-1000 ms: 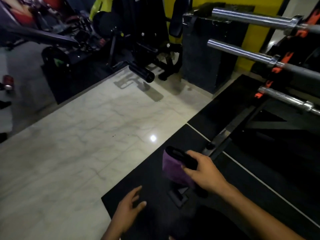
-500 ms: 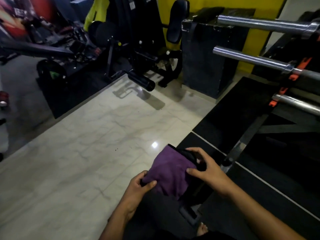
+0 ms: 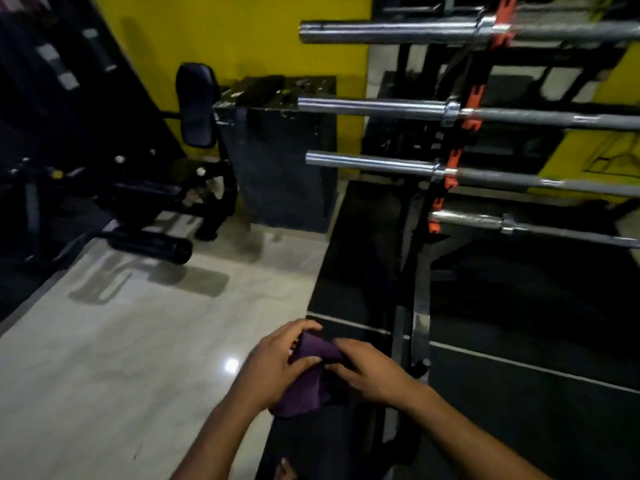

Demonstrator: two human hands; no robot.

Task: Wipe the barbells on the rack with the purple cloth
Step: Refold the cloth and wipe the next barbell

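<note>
The purple cloth [image 3: 306,379] is bunched between both hands at the lower middle of the head view. My left hand [image 3: 273,363] grips its left side with thumb and fingers curled over it. My right hand [image 3: 374,370] pinches its right edge. Several steel barbells lie level on the black rack with orange hooks [image 3: 457,157] at the upper right: the top bar [image 3: 388,31], a second bar [image 3: 370,107], a third bar [image 3: 367,162] and a lowest bar [image 3: 467,220]. Both hands are well below and in front of the bars, touching none.
A black plyo box [image 3: 277,168] stands against the yellow wall left of the rack. Dark gym machines with a padded roller [image 3: 152,245] fill the left side. Pale marble floor [image 3: 121,358] lies at the left, black rubber mat [image 3: 519,323] under the rack.
The view has swung up and right, bringing the rack nearer. My hands have drawn together and gathered the cloth, which was spread wider half a second ago.
</note>
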